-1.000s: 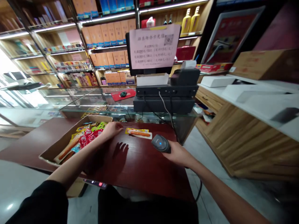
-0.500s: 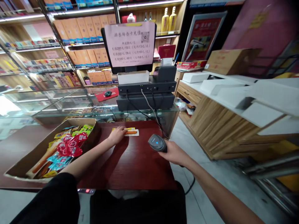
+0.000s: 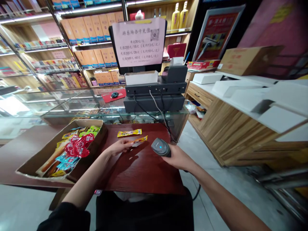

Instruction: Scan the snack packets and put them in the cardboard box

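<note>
My left hand (image 3: 120,146) pinches one end of a narrow yellow-orange snack packet (image 3: 140,140) just above the dark red table (image 3: 144,179). Behind it, a second yellow packet (image 3: 129,132) lies flat on the table. My right hand (image 3: 178,157) is wrapped round the handle of a grey handheld scanner (image 3: 160,147), whose head points left towards the held packet and shows a small blue light. An open cardboard box (image 3: 26,163) of snack packets stands left of my left hand, with a red packet (image 3: 80,145) on top.
Beyond the table is a glass counter (image 3: 57,112) with a monitor (image 3: 139,45) bearing a paper sign, a black register unit (image 3: 155,88) and hanging cables. A wooden cabinet (image 3: 226,128) stands right. Stocked shelves line the back.
My left hand has lifted one packet off the table and tilted it nearer to me, leaving the other yellow packet in full view. The scanner has stayed almost in place.
</note>
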A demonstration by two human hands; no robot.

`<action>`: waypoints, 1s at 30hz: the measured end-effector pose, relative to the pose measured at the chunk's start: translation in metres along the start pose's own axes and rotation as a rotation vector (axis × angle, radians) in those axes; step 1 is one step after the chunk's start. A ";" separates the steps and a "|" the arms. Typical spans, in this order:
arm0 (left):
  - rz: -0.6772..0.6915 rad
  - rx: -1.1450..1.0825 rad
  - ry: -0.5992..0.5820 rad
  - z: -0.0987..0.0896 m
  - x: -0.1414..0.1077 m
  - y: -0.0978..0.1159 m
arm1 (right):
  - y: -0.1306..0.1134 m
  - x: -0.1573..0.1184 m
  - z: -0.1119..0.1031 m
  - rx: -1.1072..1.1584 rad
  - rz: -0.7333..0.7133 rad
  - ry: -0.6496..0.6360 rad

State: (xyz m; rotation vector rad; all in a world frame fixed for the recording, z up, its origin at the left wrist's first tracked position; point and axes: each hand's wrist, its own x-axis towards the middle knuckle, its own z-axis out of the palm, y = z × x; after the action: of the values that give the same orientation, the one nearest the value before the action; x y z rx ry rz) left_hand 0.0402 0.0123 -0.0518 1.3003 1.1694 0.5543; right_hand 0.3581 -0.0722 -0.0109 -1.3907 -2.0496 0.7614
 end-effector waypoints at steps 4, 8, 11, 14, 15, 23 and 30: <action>-0.044 -0.093 -0.014 0.002 -0.004 -0.004 | -0.003 0.005 0.005 -0.008 -0.017 -0.019; -0.013 -0.051 0.026 -0.001 0.000 -0.004 | -0.004 0.008 0.007 -0.018 -0.027 -0.015; 0.017 -0.018 0.005 -0.003 0.001 -0.005 | -0.005 0.007 0.007 -0.018 -0.034 -0.015; 0.046 0.003 -0.020 -0.003 0.002 -0.007 | -0.007 0.006 0.007 0.001 -0.048 -0.024; 0.050 0.010 -0.030 -0.004 0.002 -0.008 | -0.007 0.005 0.007 0.006 -0.050 -0.025; 0.101 0.031 0.041 -0.015 -0.027 0.013 | -0.026 0.019 0.010 -0.021 -0.031 -0.063; 0.246 0.063 0.396 -0.105 -0.123 0.033 | -0.078 0.071 0.043 -0.031 -0.151 -0.165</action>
State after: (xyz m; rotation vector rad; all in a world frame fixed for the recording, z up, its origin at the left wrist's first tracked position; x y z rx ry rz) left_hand -0.0898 -0.0391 0.0367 1.4397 1.3637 0.9959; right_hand 0.2561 -0.0363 0.0237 -1.2078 -2.2722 0.8057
